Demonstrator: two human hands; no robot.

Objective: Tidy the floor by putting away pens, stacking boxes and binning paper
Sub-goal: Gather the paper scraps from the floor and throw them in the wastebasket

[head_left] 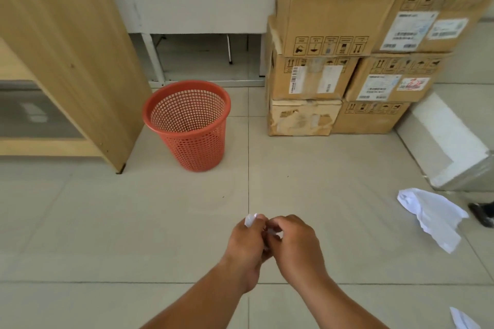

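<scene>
Left hand [244, 247] and right hand [295, 246] together, both gripping one small wad of paper [250, 220].

Both bare forearms reach forward from the lower edge and the hands meet above the tiled floor [107, 222], backs up, fingers curled inward. The white wad shows at the left fingertips and in the gap between the two hands. The orange mesh bin [192, 147] stands upright well ahead, just beside a wooden cabinet [66, 48]. Stacked cardboard boxes [334, 61] stand at the right rear. A crumpled sheet [433, 216] lies on the floor to the right, well apart from the hands; a smaller paper scrap [462, 319] lies at the lower right corner.
</scene>
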